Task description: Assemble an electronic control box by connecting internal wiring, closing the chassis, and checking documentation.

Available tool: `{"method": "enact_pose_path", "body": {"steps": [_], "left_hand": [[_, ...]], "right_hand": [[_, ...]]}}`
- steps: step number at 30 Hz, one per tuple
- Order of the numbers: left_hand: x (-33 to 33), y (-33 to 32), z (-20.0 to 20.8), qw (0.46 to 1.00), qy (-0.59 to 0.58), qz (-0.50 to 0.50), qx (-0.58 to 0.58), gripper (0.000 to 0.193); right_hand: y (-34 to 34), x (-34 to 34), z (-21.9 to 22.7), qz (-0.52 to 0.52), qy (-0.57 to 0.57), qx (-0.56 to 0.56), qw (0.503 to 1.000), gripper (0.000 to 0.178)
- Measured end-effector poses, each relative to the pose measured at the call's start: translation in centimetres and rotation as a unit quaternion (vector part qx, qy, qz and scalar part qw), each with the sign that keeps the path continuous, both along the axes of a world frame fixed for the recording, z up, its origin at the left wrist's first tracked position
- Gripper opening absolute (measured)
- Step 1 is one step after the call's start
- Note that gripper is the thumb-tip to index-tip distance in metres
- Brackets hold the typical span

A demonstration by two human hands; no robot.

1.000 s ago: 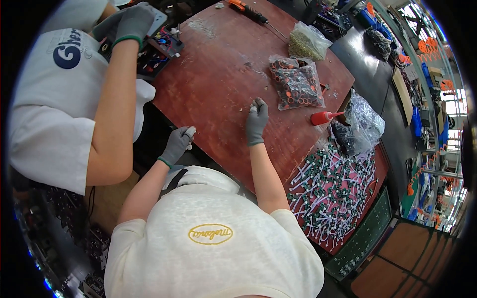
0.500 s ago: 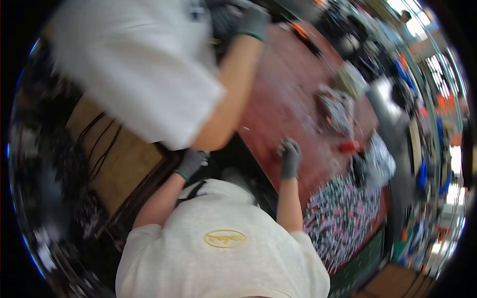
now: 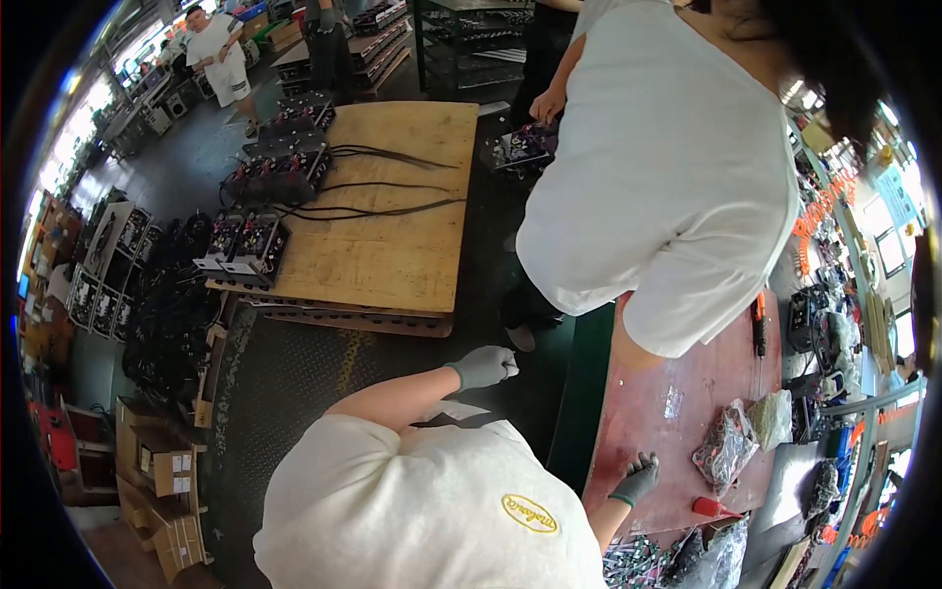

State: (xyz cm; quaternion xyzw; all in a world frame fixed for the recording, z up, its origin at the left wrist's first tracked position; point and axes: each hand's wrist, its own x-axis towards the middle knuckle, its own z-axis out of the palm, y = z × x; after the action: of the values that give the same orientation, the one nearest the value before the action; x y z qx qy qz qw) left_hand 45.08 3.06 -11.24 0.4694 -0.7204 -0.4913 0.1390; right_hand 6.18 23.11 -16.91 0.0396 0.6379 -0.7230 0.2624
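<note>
My left hand point(image 3: 486, 367), in a grey glove, is held in front of my chest over the dark floor. Its fingers curl into a fist, and nothing shows in them. Over the near end of the red tabletop point(image 3: 628, 417) is my right hand point(image 3: 636, 478), also gloved, its bent fingers somewhat apart and nothing visible in them. Close to it lie a clear bag of small parts point(image 3: 726, 447), a red object point(image 3: 713, 508) and a heap of thin, mixed-colour pieces point(image 3: 638, 562).
A co-worker in a white shirt point(image 3: 657, 167) leans across the far end of the red table. Wired dark units point(image 3: 245, 240) and black cables sit on a wooden board point(image 3: 392, 245) at left. An orange-handled tool point(image 3: 758, 319) lies far right. Cartons point(image 3: 162, 461) stand lower left.
My view has swung left, bringing the wooden board and floor into sight. The co-worker now appears at upper right. My left hand has come up before my chest; my right hand stays over the table.
</note>
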Motion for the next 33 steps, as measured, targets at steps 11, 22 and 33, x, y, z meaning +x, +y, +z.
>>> {"method": "enact_pose_path", "body": {"steps": [11,22,33], "left_hand": [[-9.4,5.9,15.9,0.927,-0.014,-0.255,-0.276,0.027],[-22.0,12.2,27.3,0.803,0.220,-0.442,-0.334,0.023],[-23.2,11.9,21.6,0.869,0.086,-0.397,-0.284,0.023]], "right_hand": [[1.4,-2.5,1.8,0.142,0.015,-0.010,0.990,0.013],[4.5,-5.0,-1.6,0.168,-0.031,-0.041,0.985,0.020],[4.9,-4.3,0.3,0.179,-0.031,-0.063,0.981,0.022]]}}
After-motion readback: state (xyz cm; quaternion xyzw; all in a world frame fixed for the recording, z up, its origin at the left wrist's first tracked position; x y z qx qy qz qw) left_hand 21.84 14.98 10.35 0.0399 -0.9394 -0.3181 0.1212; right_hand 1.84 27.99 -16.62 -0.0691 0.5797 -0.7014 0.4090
